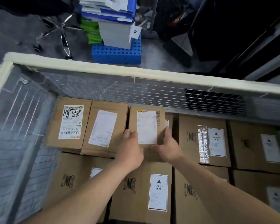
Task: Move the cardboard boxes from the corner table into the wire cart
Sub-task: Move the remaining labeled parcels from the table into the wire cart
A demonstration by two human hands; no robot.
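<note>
At frame centre we see a small cardboard box, white shipping label up, lying flat beside a scribbled-label box and a plain-label box, all atop HEAVY-stickered cartons inside the wire cart.

The small box I hold is matt brown cardboard, faintly rough, with a smooth white paper label stuck flat on top. The bigger boxes beneath it are the same dull cardboard; a strip of clear tape on one shines glossy and crinkled. The wire cart has walls of thin bare metal mesh, and its rim wears pale padding that looks soft and slightly fuzzy. Beyond it, a blue crate looks like hard matt plastic, and a chair base is polished, mirror-bright metal.
</note>
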